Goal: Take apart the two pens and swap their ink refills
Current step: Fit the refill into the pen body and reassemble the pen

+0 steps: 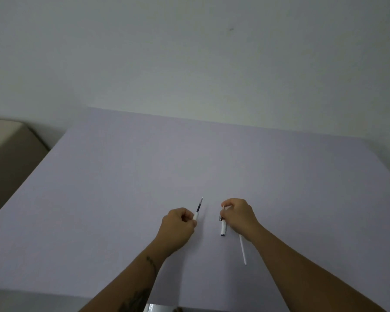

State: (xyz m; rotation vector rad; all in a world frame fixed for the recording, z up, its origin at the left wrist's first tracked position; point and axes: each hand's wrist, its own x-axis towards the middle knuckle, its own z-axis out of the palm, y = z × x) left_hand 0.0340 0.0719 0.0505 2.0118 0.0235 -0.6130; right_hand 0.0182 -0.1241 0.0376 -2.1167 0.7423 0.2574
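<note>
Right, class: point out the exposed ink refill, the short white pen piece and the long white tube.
Ink refill (199, 206), head view: on its dark ink section beyond the left hand.
Short white pen piece (223, 228), head view: on its white body below the right hand.
Long white tube (243, 251), head view: mid-length, on the table.

i can't tell what sort of place this is: i see only a plain lilac table (144, 176) against a bare white wall (189, 52), with a beige block (7, 140), maybe furniture, at the left.
</note>
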